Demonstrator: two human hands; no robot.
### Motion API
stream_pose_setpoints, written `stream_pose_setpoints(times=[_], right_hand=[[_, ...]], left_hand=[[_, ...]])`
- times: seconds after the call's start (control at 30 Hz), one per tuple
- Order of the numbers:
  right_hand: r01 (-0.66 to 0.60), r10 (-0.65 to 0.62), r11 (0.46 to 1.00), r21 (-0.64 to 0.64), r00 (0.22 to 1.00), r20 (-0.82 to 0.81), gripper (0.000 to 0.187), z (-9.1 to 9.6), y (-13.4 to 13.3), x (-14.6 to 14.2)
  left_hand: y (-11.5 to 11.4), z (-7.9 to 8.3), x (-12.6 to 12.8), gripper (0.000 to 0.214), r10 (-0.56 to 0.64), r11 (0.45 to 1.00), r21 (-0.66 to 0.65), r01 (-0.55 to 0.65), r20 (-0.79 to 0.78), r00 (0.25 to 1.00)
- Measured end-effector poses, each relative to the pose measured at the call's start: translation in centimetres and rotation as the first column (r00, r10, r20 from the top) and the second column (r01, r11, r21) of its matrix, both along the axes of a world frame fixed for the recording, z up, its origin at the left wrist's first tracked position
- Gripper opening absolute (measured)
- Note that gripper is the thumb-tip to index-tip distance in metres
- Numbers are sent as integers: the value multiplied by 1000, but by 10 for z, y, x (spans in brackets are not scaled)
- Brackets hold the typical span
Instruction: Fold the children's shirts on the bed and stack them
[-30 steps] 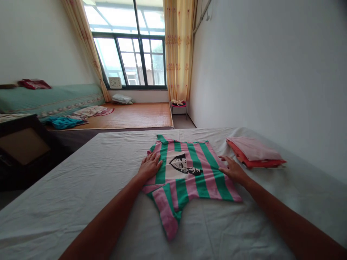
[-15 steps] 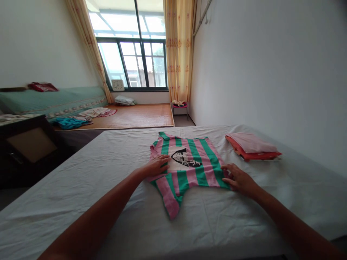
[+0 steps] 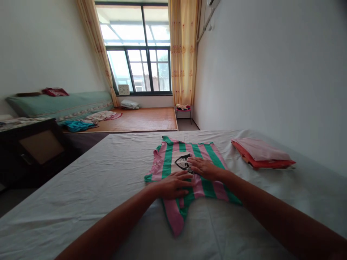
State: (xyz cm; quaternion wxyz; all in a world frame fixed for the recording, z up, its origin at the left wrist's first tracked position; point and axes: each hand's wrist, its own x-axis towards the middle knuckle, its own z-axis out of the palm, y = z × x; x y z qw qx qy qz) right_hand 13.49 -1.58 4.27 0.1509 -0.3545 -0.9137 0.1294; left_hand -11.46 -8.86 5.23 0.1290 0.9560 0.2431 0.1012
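While your left hand (image 3: 173,186) and right hand (image 3: 204,169) rest spread on the striped shirt (image 3: 181,161) atop the white sheet (image 3: 121,169), dragging either one sideways could ruck the shirt into creases.

The shirt (image 3: 197,151) has broad stripes of green and pink, with a black figure printed on a pale panel (image 3: 177,157). The sheet (image 3: 103,180) is plain greyish white. In the folded pile (image 3: 261,150), pale pink cloth tops orange-red. The curtains (image 3: 184,57) are yellow, sprinkled with reddish motifs, and the window frame (image 3: 148,68) is dark green. The mat (image 3: 146,119) is orange-brown; the pale green cover (image 3: 89,97) carries a decorative band. One crumpled cloth (image 3: 77,125) is bright blue. The cabinet (image 3: 42,144) is near-black with a brown panel, and the walls (image 3: 271,72) are plain off-white.
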Motion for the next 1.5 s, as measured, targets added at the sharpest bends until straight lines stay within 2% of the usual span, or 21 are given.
stream_pose_setpoints(times=[0.1,0.2,0.27,0.33,0.43,0.5,0.57,0.63,0.67,0.73,0.8,0.87,0.9,0.97,1.07,1.13,1.23,1.33,1.4,1.47,1.5], right_hand=[[179,-175,983,-26,976,127,54,-25,54,15],[477,-471,879,5,867,163,55,-33,102,57],[609,-599,793,0,779,186,58,-31,119,70],[635,-632,771,43,755,175,60,-30,121,66],[425,-435,900,98,890,137,54,-35,106,44],[310,-316,948,67,940,130,50,-39,94,39],[358,-359,933,32,924,136,48,-38,86,46],[447,-447,894,32,884,138,47,-30,76,61],[449,-450,893,34,884,125,46,-23,68,68],[348,-347,937,-11,935,75,41,-7,45,79],[149,-146,975,-167,989,30,31,10,9,81],[40,-17,925,-379,998,63,30,24,-31,80],[11,30,907,-421,995,91,29,29,-51,79],[-10,69,919,-395,988,136,29,34,-83,81],[17,27,964,-265,987,161,30,29,-107,94],[63,-27,979,-195,983,182,31,22,-111,103],[130,-104,985,-117,973,207,30,17,-108,114],[149,-126,972,-184,983,132,20,23,-98,122],[153,-154,942,-297,988,20,12,31,-83,125],[183,-255,894,-408,958,-130,15,36,-60,126],[215,-340,865,-453,915,-216,19,37,-47,125]], left_hand=[[-9,-5,3,41,-16,1000,-3,16,-25,1000],[-10,-6,-3,41,-26,999,-21,25,-23,999],[-10,-7,-6,41,-27,999,-28,27,-10,1000],[-9,-9,-6,41,-25,999,-30,25,4,1000],[-7,-10,-3,40,-24,999,-48,26,40,999],[-4,-7,-5,38,-39,993,-113,47,74,997],[1,1,-14,38,-49,961,-266,81,126,991],[7,13,-29,42,-40,884,-453,115,173,984],[9,20,-38,46,-38,843,-523,127,178,983],[11,32,-54,55,-66,804,-578,140,147,987],[11,39,-64,58,-106,800,-582,145,101,989],[8,42,-67,51,-131,803,-578,144,63,989],[7,41,-67,46,-140,808,-572,141,46,989],[6,38,-66,42,-122,837,-536,106,6,992],[6,32,-65,58,27,894,-444,-59,-78,997],[7,29,-67,55,94,896,-418,-152,-156,983],[8,31,-69,24,44,870,-474,-135,-198,979],[10,36,-72,15,84,846,-524,-95,-46,995],[17,35,-72,20,227,815,-567,-124,116,967],[29,30,-67,29,468,751,-636,-179,321,823],[36,27,-65,34,596,708,-678,-198,423,683]])
